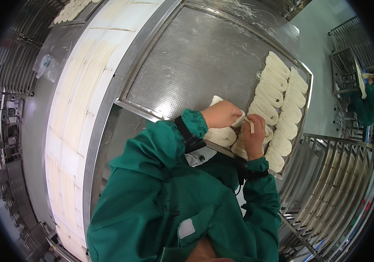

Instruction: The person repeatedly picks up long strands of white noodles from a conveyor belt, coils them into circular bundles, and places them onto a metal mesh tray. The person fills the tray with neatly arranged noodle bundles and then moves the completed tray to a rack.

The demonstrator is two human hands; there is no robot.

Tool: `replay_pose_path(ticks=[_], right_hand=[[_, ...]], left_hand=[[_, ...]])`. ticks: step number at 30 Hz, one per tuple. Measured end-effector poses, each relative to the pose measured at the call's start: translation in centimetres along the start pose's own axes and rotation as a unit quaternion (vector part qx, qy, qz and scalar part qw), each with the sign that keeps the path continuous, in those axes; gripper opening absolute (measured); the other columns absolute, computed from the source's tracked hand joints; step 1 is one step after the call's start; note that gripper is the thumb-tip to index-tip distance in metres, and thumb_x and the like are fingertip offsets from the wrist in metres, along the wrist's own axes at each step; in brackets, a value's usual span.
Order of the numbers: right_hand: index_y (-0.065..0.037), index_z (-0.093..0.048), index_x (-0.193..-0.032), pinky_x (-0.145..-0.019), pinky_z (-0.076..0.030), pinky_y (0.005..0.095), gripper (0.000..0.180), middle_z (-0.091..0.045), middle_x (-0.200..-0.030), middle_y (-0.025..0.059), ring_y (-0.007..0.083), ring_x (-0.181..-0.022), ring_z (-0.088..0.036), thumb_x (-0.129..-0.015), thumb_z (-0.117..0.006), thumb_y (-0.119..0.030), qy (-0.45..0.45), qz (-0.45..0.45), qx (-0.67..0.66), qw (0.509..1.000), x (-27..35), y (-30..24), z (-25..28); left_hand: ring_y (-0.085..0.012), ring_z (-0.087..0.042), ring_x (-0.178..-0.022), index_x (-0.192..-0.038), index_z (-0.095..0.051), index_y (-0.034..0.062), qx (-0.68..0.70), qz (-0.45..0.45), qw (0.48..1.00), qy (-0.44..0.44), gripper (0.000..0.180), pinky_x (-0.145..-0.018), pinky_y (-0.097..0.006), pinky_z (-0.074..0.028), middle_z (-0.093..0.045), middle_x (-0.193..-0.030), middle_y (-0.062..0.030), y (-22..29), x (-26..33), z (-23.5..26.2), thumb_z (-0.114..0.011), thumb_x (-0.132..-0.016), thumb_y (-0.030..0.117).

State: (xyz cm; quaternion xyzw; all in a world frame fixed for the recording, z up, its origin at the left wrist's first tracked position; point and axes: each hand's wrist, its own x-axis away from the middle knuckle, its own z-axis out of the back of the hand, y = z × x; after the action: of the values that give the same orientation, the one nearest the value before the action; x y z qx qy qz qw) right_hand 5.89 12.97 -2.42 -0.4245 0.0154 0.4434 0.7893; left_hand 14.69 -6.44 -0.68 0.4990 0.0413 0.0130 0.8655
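Over the near edge of a metal mesh tray (182, 61), my left hand (222, 115) and my right hand (254, 136) are close together. Both are closed with fingers pinched on a pale noodle bundle (240, 119), whose lower part my hands partly hide. Beneath my left hand lies another looped noodle bundle (222, 136) at the tray's near rim. Right of my hands, overlapping noodle bundles (285, 127) lie in rows along the tray's right side. Green sleeves cover both forearms.
To the left runs a white conveyor (66, 56) carrying long noodle strands (80, 83). Wheeled metal racks (327, 183) stand at the lower right. A person in green (366, 107) works at the far right. Loose noodle scraps (250, 19) litter the metal surface beyond the tray.
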Motion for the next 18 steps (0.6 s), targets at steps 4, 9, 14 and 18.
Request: replay_pose_path(ticks=[4,9,14,18], right_hand=[[-0.005,-0.066,-0.103,-0.096,-0.045,0.0455,0.02,-0.062,-0.113,0.0139,0.0357,-0.109,-0.058,-0.083,-0.066,-0.003,-0.078,0.095,0.038,0.992,-0.1,1.1,-1.1],[-0.005,-0.065,-0.096,-0.096,-0.041,0.0459,0.017,-0.063,-0.111,0.0123,0.0348,-0.11,-0.057,-0.08,-0.069,-0.002,-0.088,0.084,0.106,0.987,-0.6,1.8,-1.7],[-0.003,-0.065,-0.097,-0.098,-0.044,0.0452,0.019,-0.061,-0.111,0.0143,0.0356,-0.109,-0.057,-0.079,-0.071,0.002,-0.049,0.009,0.054,0.997,-0.4,1.5,0.5],[-0.003,-0.064,-0.097,-0.098,-0.046,0.0432,0.02,-0.061,-0.11,0.0143,0.0349,-0.108,-0.057,-0.08,-0.069,0.004,-0.034,-0.006,0.034,0.999,-0.7,1.9,2.7]], left_hand=[[-0.0328,-0.062,-0.097,-0.114,-0.072,0.0082,-0.183,-0.04,0.965,0.186,0.024,-0.086,-0.043,-0.049,-0.065,-0.099,-0.0121,-2.6,0.8,-1.3,-0.061,-0.093,0.014],[-0.0321,-0.055,-0.117,-0.116,-0.071,0.0072,-0.258,-0.014,0.95,0.176,0.026,-0.101,-0.046,-0.042,-0.063,-0.117,-0.0111,-6.0,2.3,0.5,-0.065,-0.093,0.016],[-0.0333,-0.059,-0.111,-0.113,-0.071,0.0068,-0.257,-0.001,0.908,0.332,0.024,-0.098,-0.048,-0.045,-0.064,-0.119,-0.0135,-8.6,4.3,7.4,-0.066,-0.092,0.017],[-0.0392,-0.062,-0.111,-0.116,-0.068,0.0044,-0.277,0.202,0.814,0.47,0.043,-0.097,-0.047,-0.048,-0.069,-0.112,-0.0191,-14.6,9.5,23.4,-0.071,-0.075,0.02]])
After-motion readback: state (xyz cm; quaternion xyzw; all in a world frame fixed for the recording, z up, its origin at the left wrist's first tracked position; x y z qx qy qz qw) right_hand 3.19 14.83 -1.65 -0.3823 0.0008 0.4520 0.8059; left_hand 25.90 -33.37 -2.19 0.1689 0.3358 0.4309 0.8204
